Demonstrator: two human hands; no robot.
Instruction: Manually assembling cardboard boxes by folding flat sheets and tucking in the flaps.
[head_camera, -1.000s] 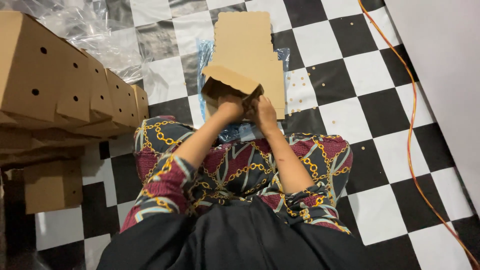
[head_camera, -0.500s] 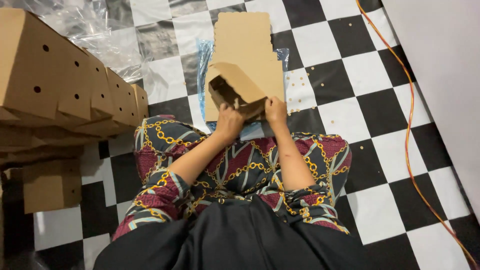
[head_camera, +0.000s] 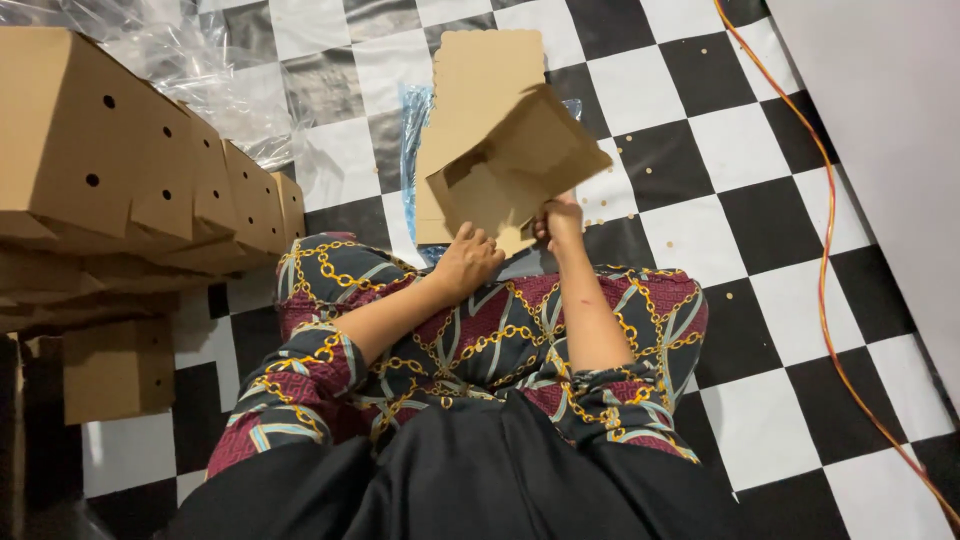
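Floor (head_camera: 740, 150): checkered, stack of finished punched boxes (head_camera: 130, 190) at left, flat blanks (head_camera: 480, 90) ahead | cardboard box (head_camera: 515, 165): half-folded, above the lap, flaps not yet closed; raised and tilted further than 0.5 s ago | right hand (head_camera: 558, 220) pinches its lower edge | left hand (head_camera: 465, 262) now off it, loosely curled, empty.

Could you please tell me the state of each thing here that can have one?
Cardboard box: half-folded, tilted, lifted off the floor.
Right hand: grip closed on the box's lower edge.
Left hand: curled just below the box; contact unclear.
Flat cardboard stack: unfolded, lying flat.
Folded boxes: assembled, in a row.
Orange cable: slack on the floor.
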